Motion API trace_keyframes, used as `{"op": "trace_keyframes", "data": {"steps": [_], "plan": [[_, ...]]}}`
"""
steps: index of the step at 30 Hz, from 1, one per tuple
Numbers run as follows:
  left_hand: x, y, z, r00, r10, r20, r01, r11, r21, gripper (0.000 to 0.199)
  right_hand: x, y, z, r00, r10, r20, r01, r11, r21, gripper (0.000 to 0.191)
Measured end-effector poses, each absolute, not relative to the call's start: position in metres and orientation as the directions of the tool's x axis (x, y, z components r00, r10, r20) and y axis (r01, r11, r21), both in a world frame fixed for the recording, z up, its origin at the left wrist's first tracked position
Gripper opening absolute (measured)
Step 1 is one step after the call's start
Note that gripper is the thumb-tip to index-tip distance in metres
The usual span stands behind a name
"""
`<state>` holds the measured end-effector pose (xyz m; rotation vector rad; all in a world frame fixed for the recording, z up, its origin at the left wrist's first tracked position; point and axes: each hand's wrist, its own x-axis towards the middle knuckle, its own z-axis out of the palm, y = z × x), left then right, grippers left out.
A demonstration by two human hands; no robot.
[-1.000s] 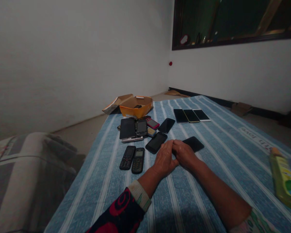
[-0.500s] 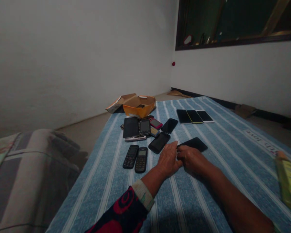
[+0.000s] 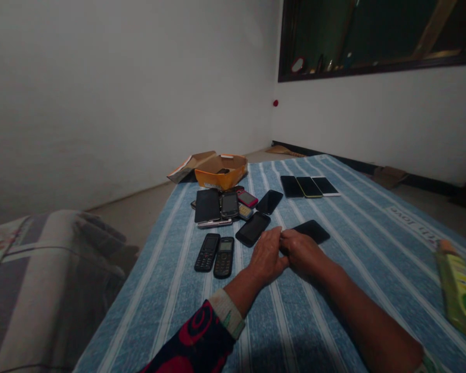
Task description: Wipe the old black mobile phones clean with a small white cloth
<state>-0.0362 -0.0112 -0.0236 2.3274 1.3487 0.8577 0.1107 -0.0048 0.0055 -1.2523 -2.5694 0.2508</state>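
Note:
My left hand [image 3: 267, 257] and my right hand [image 3: 301, 253] meet over the striped cloth, touching at the fingers and thumbs. The left fingers are pressed together and point forward; the right fingers are curled. What lies between or under them is hidden. Just past my right hand is a black smartphone [image 3: 313, 231], partly covered by it. Another dark smartphone [image 3: 253, 229] lies beside my left fingertips, with a further black phone [image 3: 270, 202] behind it. Two keypad phones, one on the left [image 3: 207, 252] and one on the right [image 3: 223, 257], lie side by side to the left.
Beyond them is a pile of phones, with a black flat one [image 3: 207, 205] on top, before an open orange box [image 3: 221, 178]. Three smartphones [image 3: 309, 187] lie in a row at the back right. A yellow-green bottle [image 3: 460, 292] is at the right edge of the blue cloth [image 3: 147, 305].
My right fingers have shifted slightly and now overlap the near left end of the black smartphone more. The whole view has moved a little; the other phones stay in place.

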Motion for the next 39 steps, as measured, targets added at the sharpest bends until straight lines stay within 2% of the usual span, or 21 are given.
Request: {"op": "trace_keyframes", "data": {"steps": [5,11,15,19,26,33,39], "plan": [[-0.037,-0.010,-0.027,0.383,0.865,0.324,0.691,-0.502,0.520,0.070,0.118,-0.009,0.007,-0.626,0.771,0.118,0.734,0.634,-0.242,0.020],[-0.036,-0.012,-0.020,0.391,0.852,0.348,0.660,-0.523,0.540,0.054,0.111,-0.002,-0.002,-0.585,0.766,0.267,0.713,0.642,-0.281,0.022],[-0.035,-0.013,-0.017,0.366,0.862,0.350,0.658,-0.505,0.559,0.049,0.106,0.005,-0.007,-0.552,0.780,0.296,0.727,0.624,-0.288,0.024],[-0.035,-0.012,-0.018,0.363,0.869,0.335,0.673,-0.494,0.551,0.049,0.107,0.005,-0.001,-0.568,0.788,0.236,0.731,0.615,-0.294,0.024],[-0.036,-0.011,-0.022,0.366,0.879,0.306,0.703,-0.476,0.528,0.063,0.120,-0.003,0.004,-0.657,0.747,0.101,0.708,0.657,-0.260,0.020],[-0.034,-0.014,-0.014,0.377,0.873,0.310,0.673,-0.488,0.556,0.052,0.112,0.001,-0.005,-0.590,0.755,0.287,0.691,0.656,-0.304,0.023],[-0.035,-0.014,-0.014,0.369,0.869,0.330,0.652,-0.495,0.575,0.048,0.107,0.002,-0.005,-0.557,0.789,0.260,0.730,0.615,-0.300,0.023]]}}
